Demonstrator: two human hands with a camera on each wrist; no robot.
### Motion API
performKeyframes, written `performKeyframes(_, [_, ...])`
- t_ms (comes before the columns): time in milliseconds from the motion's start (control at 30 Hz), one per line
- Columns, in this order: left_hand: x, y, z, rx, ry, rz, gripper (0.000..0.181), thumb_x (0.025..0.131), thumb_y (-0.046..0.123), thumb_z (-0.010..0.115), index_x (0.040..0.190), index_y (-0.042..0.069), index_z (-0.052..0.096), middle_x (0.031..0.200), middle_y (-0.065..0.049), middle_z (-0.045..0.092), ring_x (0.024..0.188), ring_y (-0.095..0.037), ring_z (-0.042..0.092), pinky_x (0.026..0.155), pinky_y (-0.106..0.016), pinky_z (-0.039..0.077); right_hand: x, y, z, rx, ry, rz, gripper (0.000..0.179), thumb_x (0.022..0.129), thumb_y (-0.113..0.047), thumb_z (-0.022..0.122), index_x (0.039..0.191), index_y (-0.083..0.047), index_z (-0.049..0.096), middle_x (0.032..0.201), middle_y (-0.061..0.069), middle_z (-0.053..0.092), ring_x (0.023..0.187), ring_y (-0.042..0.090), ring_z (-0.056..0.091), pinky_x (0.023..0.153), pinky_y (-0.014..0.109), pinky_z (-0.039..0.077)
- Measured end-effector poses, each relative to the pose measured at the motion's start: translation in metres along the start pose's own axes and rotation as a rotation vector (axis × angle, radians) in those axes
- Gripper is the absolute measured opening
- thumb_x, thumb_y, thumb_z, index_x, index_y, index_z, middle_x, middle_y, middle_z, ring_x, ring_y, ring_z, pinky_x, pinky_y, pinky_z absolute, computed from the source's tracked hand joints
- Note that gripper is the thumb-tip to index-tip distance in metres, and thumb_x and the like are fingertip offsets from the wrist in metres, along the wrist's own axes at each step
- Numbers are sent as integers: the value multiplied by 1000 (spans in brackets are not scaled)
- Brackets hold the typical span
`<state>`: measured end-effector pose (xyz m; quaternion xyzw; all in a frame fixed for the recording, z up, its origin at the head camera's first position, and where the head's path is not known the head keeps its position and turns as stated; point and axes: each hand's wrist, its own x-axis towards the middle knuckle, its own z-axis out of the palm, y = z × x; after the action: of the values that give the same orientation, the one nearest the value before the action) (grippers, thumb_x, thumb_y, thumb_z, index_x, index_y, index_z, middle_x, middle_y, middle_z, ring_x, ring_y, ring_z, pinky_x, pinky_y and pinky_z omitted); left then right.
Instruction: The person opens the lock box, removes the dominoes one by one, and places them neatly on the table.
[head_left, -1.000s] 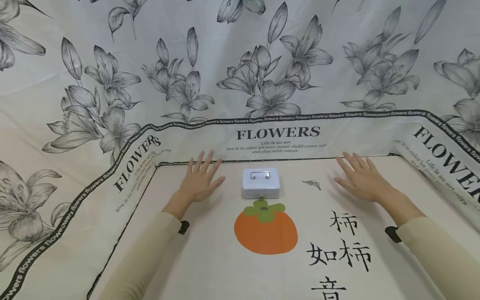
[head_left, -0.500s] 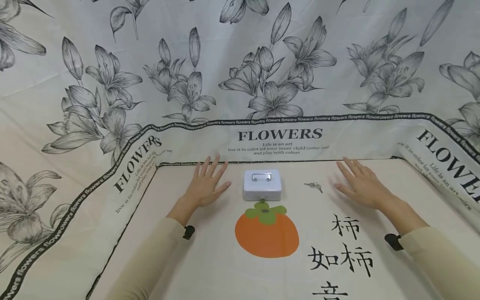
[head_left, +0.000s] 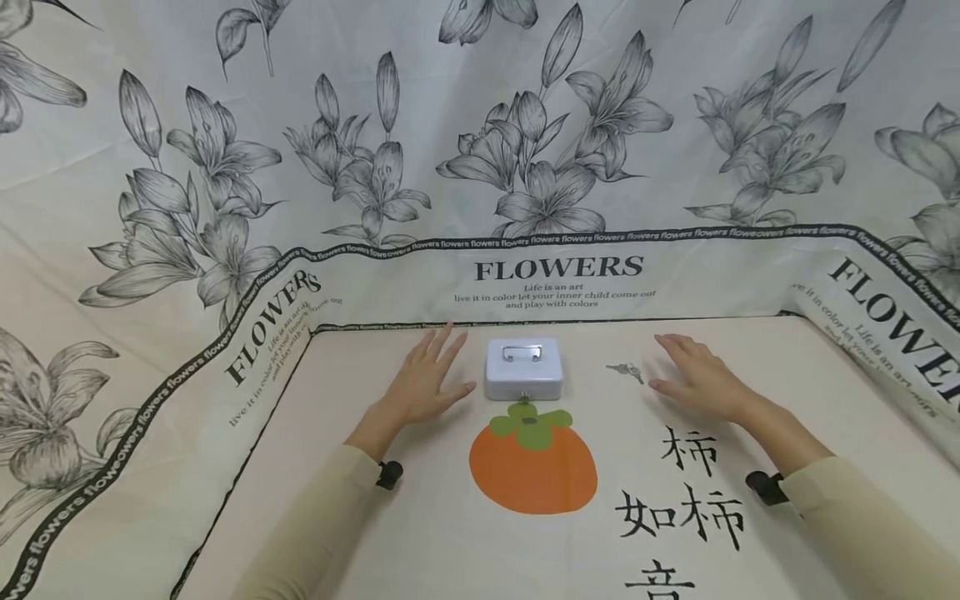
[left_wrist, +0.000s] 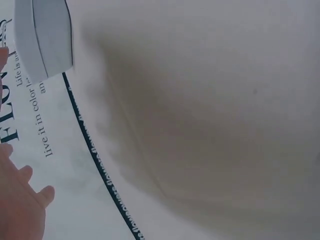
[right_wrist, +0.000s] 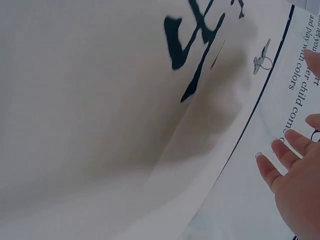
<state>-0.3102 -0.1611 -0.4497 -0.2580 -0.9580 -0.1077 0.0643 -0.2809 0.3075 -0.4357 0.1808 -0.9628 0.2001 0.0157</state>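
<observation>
Drawing inward, left hand (head_left: 422, 387) nearer the white box (head_left: 523, 377), right hand (head_left: 701, 380) nearer the keys (head_left: 626, 371), fingers (head_left: 452, 351) spread.

In the head view we look forward and down across the bench (head_left: 420, 533), over the left hand (head_left: 418, 388) and the right hand (head_left: 703, 382). In the wrist views we look from nearer, the scene tilted, each hand at its own side's edge. Head and left wrist share the box (head_left: 523, 382); head and right wrist, the keys (head_left: 627, 370); all three, the backdrop (head_left: 390, 287).
</observation>
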Motion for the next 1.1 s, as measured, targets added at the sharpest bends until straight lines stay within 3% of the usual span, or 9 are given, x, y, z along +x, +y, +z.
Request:
performKeyframes(200, [0, 7, 7, -78, -6, -14, 93, 96, 60, 59, 166, 23, 11, 172, -7, 2, 155, -38, 16, 117, -62, 24, 3, -11, 9, 65, 3, -19, 78, 98, -27, 69, 155, 7, 29, 154, 35, 28, 140, 56, 27, 110, 72, 24])
performKeyframes(433, [4, 17, 15, -284, -44, -50, 103, 91, 50, 74, 166, 29, 6, 171, -5, 9, 153, -33, 23, 117, -56, 30, 12, -15, 18, 150, -22, 15, 76, 98, -22, 69, 153, 11, 28, 151, 39, 27, 137, 58, 30, 110, 71, 25])
performKeyframes(633, [9, 21, 20, -422, -28, -43, 113, 86, 41, 82, 166, 19, 6, 170, -12, 14, 154, -30, 22, 121, -47, 24, 19, -17, 20, 212, -27, 78, 72, 99, -19, 66, 152, 14, 29, 143, 39, 34, 125, 56, 46, 102, 66, 40])
performKeyframes(733, [13, 22, 23, -512, -31, -41, 118, 83, 37, 86, 165, 14, 5, 168, -15, 16, 149, -34, 33, 119, -46, 30, 22, -16, 21, 226, -31, 114, 69, 99, -19, 65, 151, 13, 31, 140, 37, 39, 123, 52, 48, 99, 64, 43])
performKeyframes(867, [18, 23, 25, -622, -45, -80, 122, 80, 31, 89, 165, 13, 5, 165, -18, 22, 134, -36, 48, 107, -45, 45, 28, -14, 23, 252, -40, 153, 67, 99, -18, 66, 149, 14, 35, 138, 38, 45, 122, 52, 50, 97, 62, 45])
performKeyframes(1100, [23, 26, 27, -766, -44, -164, 125, 73, 21, 94, 165, 15, 10, 163, -15, 30, 128, -32, 53, 99, -42, 52, 39, -11, 27, 272, -64, 178, 58, 99, -18, 66, 143, 13, 44, 134, 35, 52, 119, 48, 53, 97, 59, 46])
